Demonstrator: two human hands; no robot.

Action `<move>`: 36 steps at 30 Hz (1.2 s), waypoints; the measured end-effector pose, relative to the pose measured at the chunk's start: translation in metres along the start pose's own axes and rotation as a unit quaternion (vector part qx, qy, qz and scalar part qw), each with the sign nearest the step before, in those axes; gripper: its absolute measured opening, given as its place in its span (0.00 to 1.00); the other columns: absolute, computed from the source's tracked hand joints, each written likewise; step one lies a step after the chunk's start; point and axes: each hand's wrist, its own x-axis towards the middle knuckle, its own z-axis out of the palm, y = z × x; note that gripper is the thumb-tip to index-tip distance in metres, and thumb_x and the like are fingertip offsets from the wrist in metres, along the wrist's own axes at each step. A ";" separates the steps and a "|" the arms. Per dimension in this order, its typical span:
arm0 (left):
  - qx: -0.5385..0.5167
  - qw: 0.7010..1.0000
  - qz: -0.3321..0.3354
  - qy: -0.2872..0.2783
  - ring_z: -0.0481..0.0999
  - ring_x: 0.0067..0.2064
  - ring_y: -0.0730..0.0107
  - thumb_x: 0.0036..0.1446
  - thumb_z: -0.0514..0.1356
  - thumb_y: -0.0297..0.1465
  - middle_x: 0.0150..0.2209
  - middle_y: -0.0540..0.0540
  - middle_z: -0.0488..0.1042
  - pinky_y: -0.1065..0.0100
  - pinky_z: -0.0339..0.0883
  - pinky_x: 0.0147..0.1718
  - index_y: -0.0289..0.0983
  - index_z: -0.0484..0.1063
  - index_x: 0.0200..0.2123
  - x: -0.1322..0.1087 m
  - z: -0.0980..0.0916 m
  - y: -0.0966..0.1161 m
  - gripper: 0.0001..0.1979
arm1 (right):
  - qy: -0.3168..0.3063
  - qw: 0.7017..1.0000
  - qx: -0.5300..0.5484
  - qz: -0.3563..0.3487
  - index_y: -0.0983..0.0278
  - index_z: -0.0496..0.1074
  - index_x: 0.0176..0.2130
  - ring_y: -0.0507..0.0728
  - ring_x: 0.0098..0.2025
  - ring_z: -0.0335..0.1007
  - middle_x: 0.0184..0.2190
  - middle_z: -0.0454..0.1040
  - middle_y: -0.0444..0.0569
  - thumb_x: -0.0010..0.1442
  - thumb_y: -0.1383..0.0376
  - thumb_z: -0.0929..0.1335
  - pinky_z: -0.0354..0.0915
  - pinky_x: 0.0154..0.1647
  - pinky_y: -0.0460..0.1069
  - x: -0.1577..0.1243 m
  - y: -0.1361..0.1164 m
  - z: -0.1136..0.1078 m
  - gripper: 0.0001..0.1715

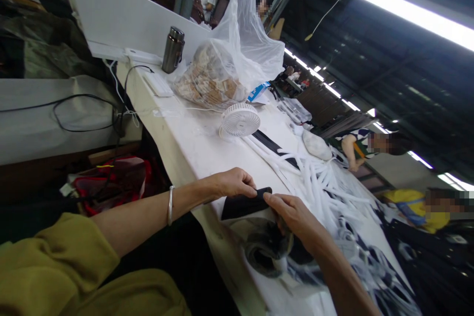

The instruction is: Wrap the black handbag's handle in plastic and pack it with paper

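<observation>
Both my hands meet over the near edge of the white table point(192, 143). My left hand point(237, 182), with a silver bangle at the wrist, pinches one end of a black strip of material point(240, 207). Thumb and fingers of my right hand point(289, 210) close on the same strip just to the right. A short folded part of it shows between my fingertips, and the rest hangs down toward the tabletop. Below my right hand lie rolls of dark and clear strip point(264, 256), partly hidden by that hand and blurred.
A small white fan point(240, 119) stands mid-table, before a clear bag of brown scraps point(211, 76) and a dark metal flask point(173, 49). White tubular strips point(318, 182) heap on the right. Co-workers point(365, 143) sit beyond. A red bag point(111, 182) is low at left.
</observation>
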 end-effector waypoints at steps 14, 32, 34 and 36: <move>-0.039 0.999 -0.010 0.009 0.54 0.18 0.81 0.39 0.62 0.38 0.18 0.58 0.60 0.75 0.47 0.17 0.36 0.68 0.27 -0.005 0.015 -0.010 0.13 | -0.048 0.994 0.094 0.014 0.63 0.66 0.23 0.49 0.18 0.59 0.16 0.60 0.38 0.54 0.51 0.67 0.61 0.18 0.45 0.002 -0.012 0.001 0.20; 0.091 0.995 0.030 0.022 0.62 0.22 0.75 0.44 0.58 0.33 0.23 0.54 0.67 0.74 0.53 0.20 0.36 0.72 0.34 0.004 0.017 -0.018 0.12 | -0.004 0.995 0.100 0.030 0.64 0.69 0.25 0.48 0.18 0.52 0.16 0.60 0.38 0.51 0.57 0.65 0.50 0.17 0.44 0.008 0.003 0.011 0.12; 0.100 0.994 0.030 0.027 0.63 0.23 0.75 0.44 0.58 0.33 0.24 0.54 0.67 0.74 0.54 0.20 0.36 0.71 0.35 0.005 0.019 -0.018 0.12 | 0.007 0.995 0.098 0.030 0.64 0.68 0.25 0.48 0.18 0.51 0.16 0.58 0.38 0.51 0.57 0.65 0.48 0.17 0.45 0.008 0.004 0.013 0.12; 0.114 0.992 0.031 0.034 0.63 0.23 0.75 0.43 0.58 0.31 0.24 0.54 0.68 0.74 0.53 0.19 0.36 0.71 0.34 0.005 0.020 -0.017 0.11 | 0.021 0.995 0.090 0.030 0.64 0.67 0.24 0.48 0.18 0.50 0.16 0.57 0.38 0.50 0.58 0.65 0.47 0.17 0.45 0.007 0.004 0.015 0.12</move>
